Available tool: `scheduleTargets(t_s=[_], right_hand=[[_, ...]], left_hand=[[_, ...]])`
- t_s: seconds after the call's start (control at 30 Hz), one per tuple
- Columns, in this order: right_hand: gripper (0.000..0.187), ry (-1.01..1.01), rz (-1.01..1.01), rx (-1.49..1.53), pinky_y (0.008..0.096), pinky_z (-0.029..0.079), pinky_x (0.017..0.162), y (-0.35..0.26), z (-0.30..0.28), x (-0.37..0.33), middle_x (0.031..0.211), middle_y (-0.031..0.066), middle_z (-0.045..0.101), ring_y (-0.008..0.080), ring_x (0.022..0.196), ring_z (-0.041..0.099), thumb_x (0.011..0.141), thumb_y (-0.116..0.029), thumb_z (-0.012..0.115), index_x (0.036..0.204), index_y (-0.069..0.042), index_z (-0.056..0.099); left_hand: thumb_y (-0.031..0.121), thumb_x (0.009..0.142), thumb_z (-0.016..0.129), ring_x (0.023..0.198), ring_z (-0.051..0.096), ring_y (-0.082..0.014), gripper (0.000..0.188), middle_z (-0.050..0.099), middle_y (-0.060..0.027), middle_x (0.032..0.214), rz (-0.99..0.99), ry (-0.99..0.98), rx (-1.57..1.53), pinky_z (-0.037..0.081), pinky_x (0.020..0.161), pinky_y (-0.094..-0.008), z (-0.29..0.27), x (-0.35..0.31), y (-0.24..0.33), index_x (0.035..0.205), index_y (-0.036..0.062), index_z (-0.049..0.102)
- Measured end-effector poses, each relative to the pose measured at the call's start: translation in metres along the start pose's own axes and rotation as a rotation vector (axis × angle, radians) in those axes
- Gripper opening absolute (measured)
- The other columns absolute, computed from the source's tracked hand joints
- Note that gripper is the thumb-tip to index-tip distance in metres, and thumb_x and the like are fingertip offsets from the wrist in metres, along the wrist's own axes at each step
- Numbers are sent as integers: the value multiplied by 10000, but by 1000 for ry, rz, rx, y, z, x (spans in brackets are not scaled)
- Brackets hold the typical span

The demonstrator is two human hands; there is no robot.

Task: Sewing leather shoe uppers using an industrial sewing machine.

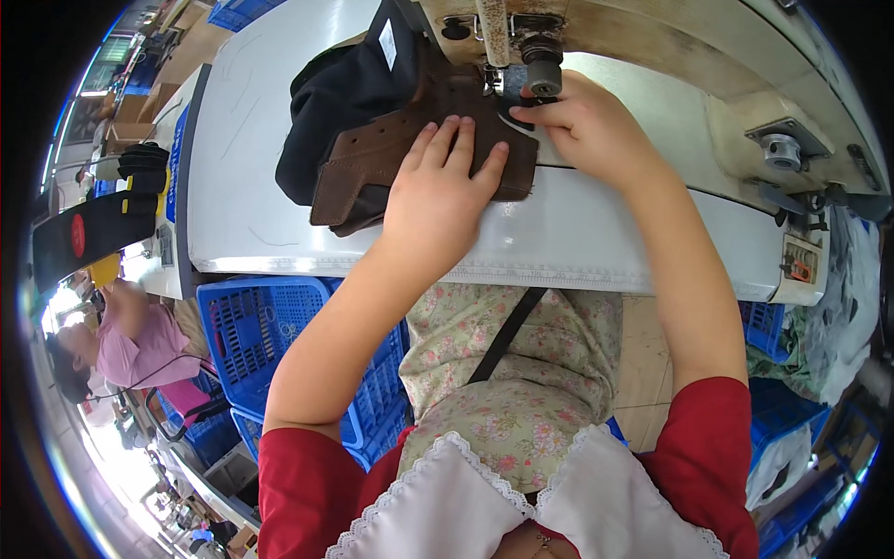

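A brown leather shoe upper (363,149) with punched eyelet holes and stitched edges lies on the sewing machine's bed, its front part under the needle area. Bunched black lining (326,121) with a small white label sits behind and to the left of the leather. My left hand (438,186) lies flat on the leather, fingers spread, left of the presser foot (494,82). Beside the needle, my right hand (587,121) has its thumb and forefinger pinched at a dark edge of the upper. What lies under the right fingers is partly hidden.
The sewing machine's head (643,47) overhangs the white table (261,224). Blue plastic baskets (251,326) are stacked below its left front edge. Further left, a person in pink (154,345) sits near another table. More blue crates (778,419) and clear plastic sheeting (847,298) are at right.
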State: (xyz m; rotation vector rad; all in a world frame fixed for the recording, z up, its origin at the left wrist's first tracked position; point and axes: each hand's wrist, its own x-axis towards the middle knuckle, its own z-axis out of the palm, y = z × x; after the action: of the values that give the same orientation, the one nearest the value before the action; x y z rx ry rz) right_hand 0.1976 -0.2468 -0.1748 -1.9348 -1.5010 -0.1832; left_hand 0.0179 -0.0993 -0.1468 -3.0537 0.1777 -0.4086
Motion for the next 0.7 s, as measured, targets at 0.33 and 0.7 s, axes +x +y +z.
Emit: scheduleTargets(t_s=[0.33, 0.7], right_hand=[[408, -77, 33, 43, 375, 473, 932, 2, 1, -4, 1124, 84, 630, 285, 1085, 583, 763, 92, 564, 1032, -143, 761], [334, 9, 23, 27, 379, 507, 894, 2, 5, -4, 1053, 81, 664, 270, 1020, 608, 760, 34, 598, 989, -138, 769]], left_hand=[[51, 681, 618, 1247, 522, -363, 582, 574, -235, 1295, 23, -14, -10, 386, 1083, -475, 0, 1, -1, 1260, 109, 625], [55, 678, 628, 1262, 512, -351, 596, 567, -234, 1311, 20, -7, 6, 363, 1104, -462, 2, 2, -4, 1270, 118, 619]])
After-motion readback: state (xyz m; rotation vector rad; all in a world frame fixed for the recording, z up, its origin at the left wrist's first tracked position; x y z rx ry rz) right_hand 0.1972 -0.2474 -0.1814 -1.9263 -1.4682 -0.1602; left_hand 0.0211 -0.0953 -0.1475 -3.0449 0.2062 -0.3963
